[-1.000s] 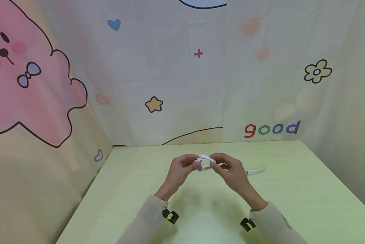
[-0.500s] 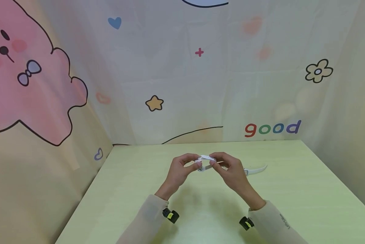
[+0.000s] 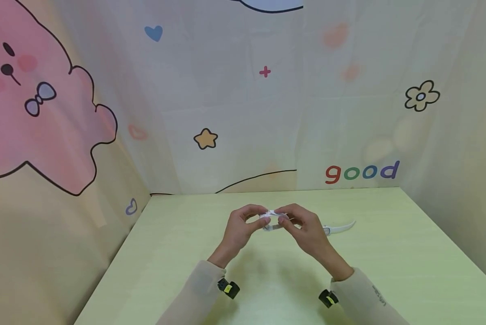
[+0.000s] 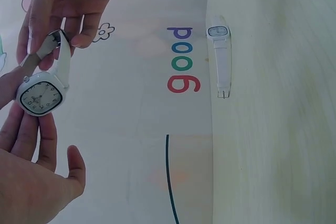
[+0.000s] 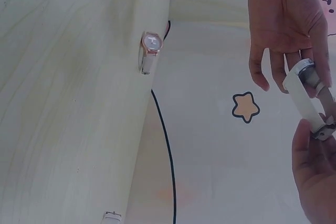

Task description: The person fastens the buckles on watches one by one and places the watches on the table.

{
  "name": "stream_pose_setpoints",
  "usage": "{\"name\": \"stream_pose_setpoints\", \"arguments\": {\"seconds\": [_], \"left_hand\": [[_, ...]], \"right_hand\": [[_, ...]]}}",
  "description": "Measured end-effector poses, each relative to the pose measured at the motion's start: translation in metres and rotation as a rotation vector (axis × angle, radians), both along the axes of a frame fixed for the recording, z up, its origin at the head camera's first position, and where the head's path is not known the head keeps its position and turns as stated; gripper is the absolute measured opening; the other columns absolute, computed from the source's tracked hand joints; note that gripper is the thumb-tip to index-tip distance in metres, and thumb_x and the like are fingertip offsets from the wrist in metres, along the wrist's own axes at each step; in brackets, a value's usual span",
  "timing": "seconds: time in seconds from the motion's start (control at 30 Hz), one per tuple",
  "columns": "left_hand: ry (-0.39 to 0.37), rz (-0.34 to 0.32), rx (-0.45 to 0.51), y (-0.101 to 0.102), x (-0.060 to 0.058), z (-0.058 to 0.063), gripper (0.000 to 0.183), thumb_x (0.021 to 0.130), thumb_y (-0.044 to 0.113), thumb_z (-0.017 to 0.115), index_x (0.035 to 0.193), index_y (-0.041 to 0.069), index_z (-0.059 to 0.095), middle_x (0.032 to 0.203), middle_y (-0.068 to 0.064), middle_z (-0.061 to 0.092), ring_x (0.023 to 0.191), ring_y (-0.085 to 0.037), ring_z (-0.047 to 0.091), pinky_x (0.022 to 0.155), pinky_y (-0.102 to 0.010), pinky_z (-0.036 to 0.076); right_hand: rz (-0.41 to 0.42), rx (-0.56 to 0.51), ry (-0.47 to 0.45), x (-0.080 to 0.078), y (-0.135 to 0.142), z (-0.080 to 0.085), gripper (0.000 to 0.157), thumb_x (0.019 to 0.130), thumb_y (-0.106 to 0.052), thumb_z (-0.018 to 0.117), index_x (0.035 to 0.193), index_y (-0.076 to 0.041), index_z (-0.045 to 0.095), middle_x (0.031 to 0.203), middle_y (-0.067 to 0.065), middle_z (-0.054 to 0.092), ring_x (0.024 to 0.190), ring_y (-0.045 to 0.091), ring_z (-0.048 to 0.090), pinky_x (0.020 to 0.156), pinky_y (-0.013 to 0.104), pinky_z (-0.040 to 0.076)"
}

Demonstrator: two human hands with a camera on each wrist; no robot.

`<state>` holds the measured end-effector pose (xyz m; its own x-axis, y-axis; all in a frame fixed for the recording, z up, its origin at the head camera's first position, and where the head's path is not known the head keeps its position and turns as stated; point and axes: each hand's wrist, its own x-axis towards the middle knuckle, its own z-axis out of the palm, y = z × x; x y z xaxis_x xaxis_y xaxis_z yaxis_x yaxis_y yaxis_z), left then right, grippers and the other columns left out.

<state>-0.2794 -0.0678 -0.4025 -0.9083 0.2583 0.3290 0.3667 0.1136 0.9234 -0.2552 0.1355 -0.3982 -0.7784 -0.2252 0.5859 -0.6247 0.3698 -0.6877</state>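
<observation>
A white wristwatch [image 4: 41,98] with a rounded-square dial is held in the air between both hands, its strap bent into a loop. The left hand [image 3: 239,228] pinches it at the case end between thumb and fingers. At the buckle end, the right hand [image 3: 308,229] grips the strap [image 5: 303,100]. Thumbs face each other across the loop in the head view. Fingers partly hide the buckle in both wrist views.
On the table [image 3: 178,253] to the right lies another white watch [image 3: 340,228], its strap stretched out. A rose-gold-rimmed watch [image 5: 152,43] stands near the table's far edge. Behind is a printed curtain [image 3: 243,99].
The strap's raised upper end has come down, and the right fingers have shifted slightly left, nearer the left fingers. Both hands still hold the watch in nearly the same place.
</observation>
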Motion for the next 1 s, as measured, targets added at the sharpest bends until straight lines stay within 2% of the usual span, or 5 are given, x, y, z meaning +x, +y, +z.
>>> {"name": "stream_pose_setpoints", "arguments": {"seconds": [0.23, 0.4, 0.53, 0.77, 1.0], "left_hand": [[0.002, -0.013, -0.021, 0.0005, -0.0002, -0.002, 0.021, 0.087, 0.032, 0.075, 0.104, 0.019, 0.073, 0.105, 0.001, 0.071, 0.113, -0.016, 0.06, 0.106, -0.051, 0.041], [-0.001, -0.027, -0.026, 0.0003, -0.001, -0.0045, 0.021, 0.088, 0.031, 0.074, 0.106, 0.019, 0.073, 0.107, 0.0, 0.071, 0.111, -0.017, 0.062, 0.106, -0.053, 0.042], [-0.006, -0.022, -0.029, 0.0004, -0.0006, -0.0059, 0.023, 0.088, 0.031, 0.074, 0.106, 0.018, 0.072, 0.106, 0.0, 0.071, 0.109, -0.017, 0.063, 0.104, -0.051, 0.044], [-0.01, -0.018, -0.022, 0.0013, 0.0013, -0.0058, 0.021, 0.086, 0.031, 0.076, 0.103, 0.019, 0.073, 0.105, -0.001, 0.071, 0.106, -0.015, 0.064, 0.097, -0.039, 0.05], [-0.008, -0.026, -0.03, 0.0015, 0.0021, -0.0045, 0.024, 0.086, 0.031, 0.077, 0.105, 0.018, 0.074, 0.108, -0.002, 0.072, 0.105, -0.016, 0.065, 0.088, -0.032, 0.053]], "right_hand": [[-0.007, 0.038, 0.013, 0.0015, 0.0001, 0.0004, 0.015, 0.094, -0.011, 0.065, 0.108, -0.013, 0.071, 0.103, 0.001, 0.07, 0.089, 0.012, 0.065, 0.08, 0.02, 0.056], [0.003, 0.075, 0.043, 0.0001, 0.0, -0.0002, 0.016, 0.093, -0.006, 0.066, 0.107, -0.01, 0.073, 0.102, 0.005, 0.071, 0.087, 0.015, 0.066, 0.079, 0.025, 0.058], [0.021, 0.079, 0.044, -0.0004, 0.0012, -0.0016, 0.017, 0.093, -0.008, 0.066, 0.107, -0.013, 0.073, 0.103, 0.004, 0.07, 0.087, 0.01, 0.065, 0.079, 0.025, 0.058], [0.02, 0.086, 0.061, 0.0015, -0.0001, -0.0023, 0.018, 0.093, -0.006, 0.066, 0.107, -0.012, 0.074, 0.104, 0.008, 0.07, 0.087, 0.007, 0.065, 0.079, 0.023, 0.058], [0.02, 0.086, 0.078, 0.0021, -0.0014, -0.0036, 0.02, 0.092, -0.005, 0.066, 0.109, -0.013, 0.073, 0.105, 0.002, 0.069, 0.087, 0.008, 0.066, 0.078, 0.024, 0.058]]}}
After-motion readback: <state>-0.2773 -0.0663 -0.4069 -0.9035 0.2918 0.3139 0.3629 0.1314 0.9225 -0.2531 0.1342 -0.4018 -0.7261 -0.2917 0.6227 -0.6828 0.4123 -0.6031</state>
